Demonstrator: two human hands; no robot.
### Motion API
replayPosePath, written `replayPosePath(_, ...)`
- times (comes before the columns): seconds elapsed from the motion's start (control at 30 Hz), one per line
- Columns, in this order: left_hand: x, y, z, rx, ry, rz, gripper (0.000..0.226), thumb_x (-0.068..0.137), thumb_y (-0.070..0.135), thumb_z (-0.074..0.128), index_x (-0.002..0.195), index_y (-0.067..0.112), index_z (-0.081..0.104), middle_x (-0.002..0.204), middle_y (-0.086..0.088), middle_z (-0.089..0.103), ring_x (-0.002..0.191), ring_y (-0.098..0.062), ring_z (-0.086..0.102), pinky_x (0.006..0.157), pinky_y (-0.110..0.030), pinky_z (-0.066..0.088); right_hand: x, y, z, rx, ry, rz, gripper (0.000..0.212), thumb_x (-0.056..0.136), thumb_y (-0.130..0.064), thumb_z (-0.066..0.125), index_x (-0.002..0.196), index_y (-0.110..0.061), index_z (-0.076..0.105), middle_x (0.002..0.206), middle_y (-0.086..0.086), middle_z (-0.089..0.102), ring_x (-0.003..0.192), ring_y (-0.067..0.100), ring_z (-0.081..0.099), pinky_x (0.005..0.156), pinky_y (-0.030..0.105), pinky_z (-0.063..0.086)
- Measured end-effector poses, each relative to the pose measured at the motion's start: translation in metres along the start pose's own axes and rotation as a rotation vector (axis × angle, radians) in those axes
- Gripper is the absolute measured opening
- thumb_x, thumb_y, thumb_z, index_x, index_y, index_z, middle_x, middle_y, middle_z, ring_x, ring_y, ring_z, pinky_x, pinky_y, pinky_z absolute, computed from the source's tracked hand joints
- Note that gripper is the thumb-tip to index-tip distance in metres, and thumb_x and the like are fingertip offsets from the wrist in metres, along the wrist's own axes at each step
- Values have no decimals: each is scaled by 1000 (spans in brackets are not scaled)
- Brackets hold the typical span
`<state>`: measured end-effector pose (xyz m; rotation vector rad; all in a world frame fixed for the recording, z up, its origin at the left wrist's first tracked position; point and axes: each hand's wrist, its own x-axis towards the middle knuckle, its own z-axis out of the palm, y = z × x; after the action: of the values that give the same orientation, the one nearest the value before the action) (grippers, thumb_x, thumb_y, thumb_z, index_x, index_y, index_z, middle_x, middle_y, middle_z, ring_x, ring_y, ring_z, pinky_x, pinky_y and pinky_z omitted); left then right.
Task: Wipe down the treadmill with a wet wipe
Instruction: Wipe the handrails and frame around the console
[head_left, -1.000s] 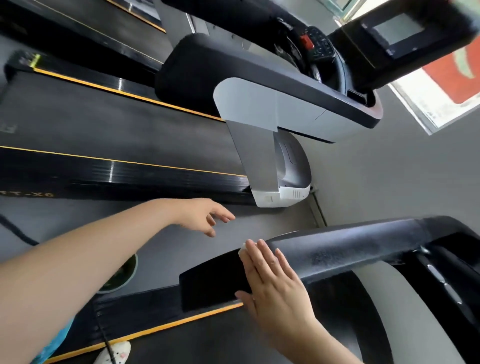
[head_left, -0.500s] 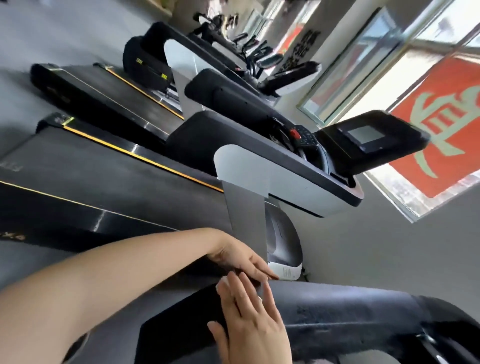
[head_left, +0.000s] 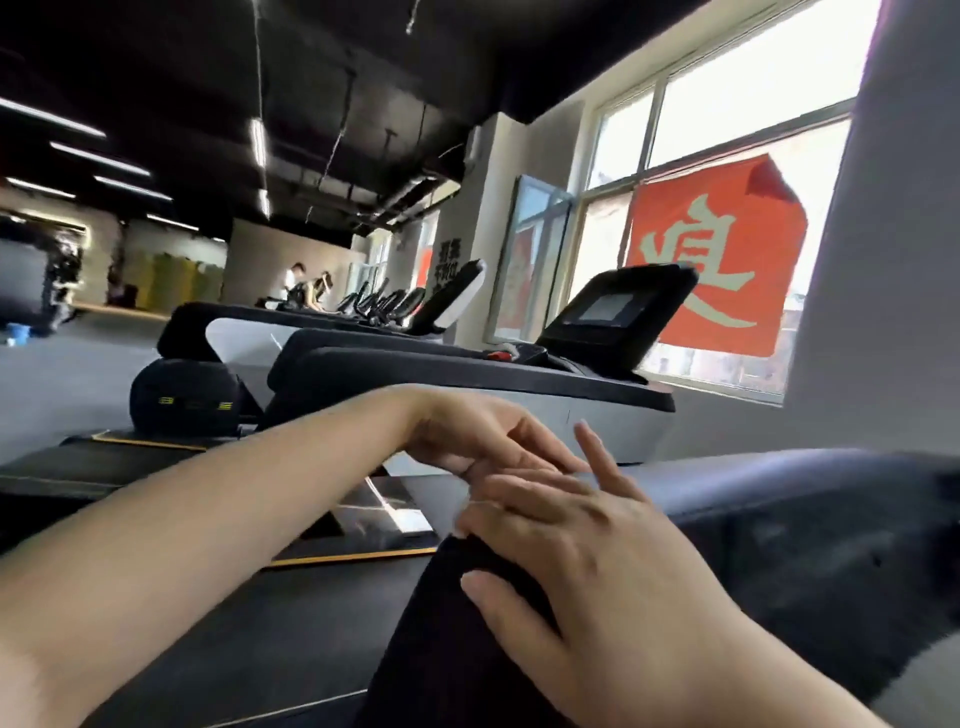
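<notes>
From the head camera, the right hand (head_left: 597, 551) lies flat, fingers straight and spread, on the black padded handrail (head_left: 779, 530) of the nearest treadmill, its thumb pressed against the rail's near end. The grip is released; the fingers curl round nothing. A thin white edge at the fingertips, near the index finger, may be the wet wipe (head_left: 470, 501), but it is too small and blurred to be sure, and the rest would be hidden under the palm. The left hand (head_left: 483, 441) reaches across from the left, its forearm stretched over the dark belt (head_left: 260, 613), and its loosely bent fingers meet the right hand's fingertips; whether they pinch anything there I cannot tell. Beyond the hands stands a second treadmill (head_left: 467, 384) with a black console screen (head_left: 613, 306), and more machines line up behind it. A red banner (head_left: 727, 260) with a large pale character hangs in the window (head_left: 727, 93) on the right.
</notes>
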<state>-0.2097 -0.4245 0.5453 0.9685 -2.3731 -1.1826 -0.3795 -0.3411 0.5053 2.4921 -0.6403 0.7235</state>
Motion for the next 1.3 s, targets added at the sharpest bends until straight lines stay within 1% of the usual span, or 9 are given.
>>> replayPosePath(0.1,-6,-1,4,-19,40,-7,28,87,27,51,106,34,70,124,-12,59,121,-33,49,106,-54,30,-4,-4,3,34,-1,-8,40,83,-44,34,96,-31,70,116,-23,62,118,-5,48,115,24,-7)
replayPosePath(0.2,-12,-2,14,-29,109,-5,27,91,26,45,101,32,68,100,8,69,98,-10,62,92,-35,45,-4,-3,-2,121,-29,-27,42,82,-44,32,101,-32,68,121,-27,58,123,-8,40,112,13,-8)
replayPosePath(0.37,-33,-3,44,-159,366,93,27,83,30,54,108,29,65,114,3,68,109,-9,61,100,-32,46,-17,-11,-7,83,-13,0,34,88,-40,42,108,-30,68,117,-20,62,118,0,50,113,22,20)
replayPosePath(0.6,-90,-33,104,286,630,497,35,91,27,51,125,34,59,139,23,46,132,4,36,104,-11,31,-58,-56,36,-178,328,126,37,90,-30,43,116,-20,68,127,-8,60,124,16,45,111,39,25)
replayPosePath(0.77,-85,-41,121,585,789,690,57,89,19,50,141,34,33,148,24,30,133,1,37,106,-13,31,-47,-63,31,-31,426,189,32,84,-18,47,111,-21,66,121,-12,61,110,11,53,110,29,27)
replayPosePath(0.9,-77,-34,126,653,891,685,57,89,17,45,143,27,29,133,24,45,119,6,50,97,-10,40,-46,-63,23,85,563,216,38,77,-2,60,108,-22,50,124,-10,47,113,1,48,99,8,33)
replayPosePath(1.0,-77,-33,129,820,922,722,53,90,9,38,141,19,32,146,4,40,130,-9,43,107,-17,34,-52,-59,26,-21,540,180,37,82,-4,52,116,-18,54,118,-6,48,108,7,53,102,21,39)
replayPosePath(1.13,-78,-36,133,902,860,789,58,84,-1,38,141,8,30,151,-1,29,139,-14,32,112,-23,28,-59,-55,28,-140,408,126,46,81,-9,41,122,-18,61,125,-6,58,125,13,47,115,37,24)
replayPosePath(1.3,-73,-49,145,942,900,702,50,93,10,44,141,2,34,145,-10,42,135,-15,38,111,-26,31,-64,-46,35,353,694,266,38,84,-8,41,110,-25,63,125,-10,58,120,6,53,104,41,40)
